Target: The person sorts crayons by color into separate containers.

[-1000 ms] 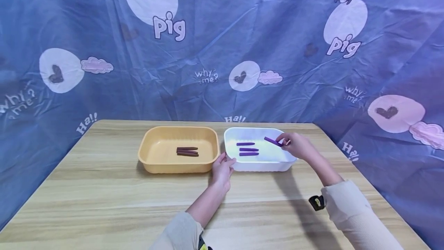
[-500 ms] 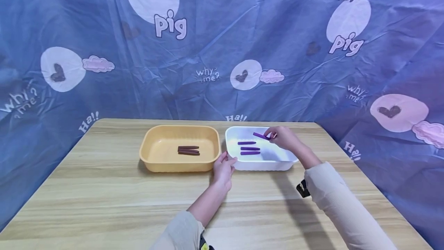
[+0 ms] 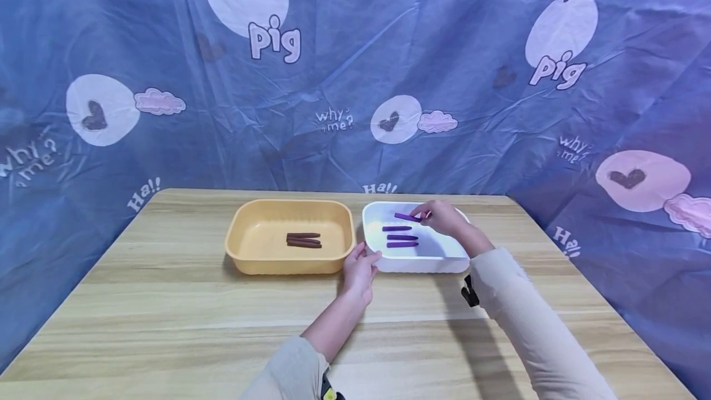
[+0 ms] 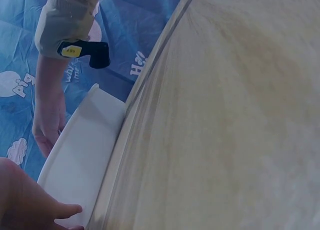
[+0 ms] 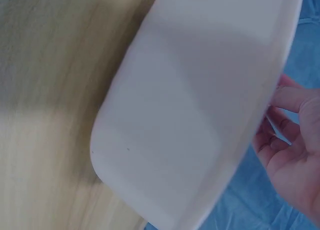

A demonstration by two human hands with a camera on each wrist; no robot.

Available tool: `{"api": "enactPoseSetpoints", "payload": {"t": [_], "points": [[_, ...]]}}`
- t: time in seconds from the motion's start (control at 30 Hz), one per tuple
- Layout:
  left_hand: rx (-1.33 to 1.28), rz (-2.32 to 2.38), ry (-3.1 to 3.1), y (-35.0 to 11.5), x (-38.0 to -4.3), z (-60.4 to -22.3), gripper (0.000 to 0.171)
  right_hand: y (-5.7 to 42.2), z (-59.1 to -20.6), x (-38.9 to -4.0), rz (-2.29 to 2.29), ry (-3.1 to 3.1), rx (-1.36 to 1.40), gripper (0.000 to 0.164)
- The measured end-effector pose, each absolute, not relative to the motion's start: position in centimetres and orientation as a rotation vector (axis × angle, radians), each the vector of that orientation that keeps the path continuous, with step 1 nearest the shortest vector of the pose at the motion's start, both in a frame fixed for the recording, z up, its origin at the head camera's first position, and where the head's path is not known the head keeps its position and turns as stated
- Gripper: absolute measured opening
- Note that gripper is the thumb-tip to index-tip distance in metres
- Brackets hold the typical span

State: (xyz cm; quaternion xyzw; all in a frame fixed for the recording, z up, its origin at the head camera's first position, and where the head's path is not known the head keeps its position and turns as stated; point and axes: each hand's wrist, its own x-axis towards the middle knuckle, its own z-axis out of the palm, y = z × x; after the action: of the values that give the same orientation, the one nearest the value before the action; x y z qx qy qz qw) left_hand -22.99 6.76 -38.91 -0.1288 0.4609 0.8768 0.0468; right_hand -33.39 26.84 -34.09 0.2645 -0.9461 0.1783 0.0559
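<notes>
In the head view, my right hand (image 3: 441,217) pinches a purple crayon (image 3: 407,217) over the back part of the white tray (image 3: 444,265). Three more purple crayons (image 3: 402,237) lie side by side on that tray's floor. My left hand (image 3: 358,273) holds the tray's near left corner, the thumb along its front wall. In the left wrist view, that thumb (image 4: 69,210) lies against the outside of the white wall. The tray's wall hides the right hand's crayon in the right wrist view, where curled fingers (image 5: 285,125) show beyond the rim.
To the left, close beside the white tray, stands a yellow tray (image 3: 289,266) with several brown crayons (image 3: 303,240) in it. Both stand on a wood-grain table (image 3: 183,320). A blue printed cloth (image 3: 333,79) hangs behind and at the sides.
My right hand has moved left and slightly back over the white tray, carrying the purple crayon towards the three others. The left hand keeps its place at the corner.
</notes>
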Motion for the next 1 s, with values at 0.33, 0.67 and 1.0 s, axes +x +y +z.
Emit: {"api": "enactPoseSetpoints", "payload": {"t": [0.33,0.67,1.0], "points": [[-0.382,2.678,1.412,6.8,-23.0,-38.9,0.058,26.4,-35.8,-34.2,0.632,-2.840,0.835,0.029],[-0.371,2.672,1.433,6.8,-23.0,-38.9,0.056,26.0,-37.1,-34.8,0.585,-2.869,0.828,0.031],[-0.381,2.674,1.428,6.8,-23.0,-39.0,0.057,25.7,-37.7,-34.4,0.579,-2.927,0.736,0.034]]}}
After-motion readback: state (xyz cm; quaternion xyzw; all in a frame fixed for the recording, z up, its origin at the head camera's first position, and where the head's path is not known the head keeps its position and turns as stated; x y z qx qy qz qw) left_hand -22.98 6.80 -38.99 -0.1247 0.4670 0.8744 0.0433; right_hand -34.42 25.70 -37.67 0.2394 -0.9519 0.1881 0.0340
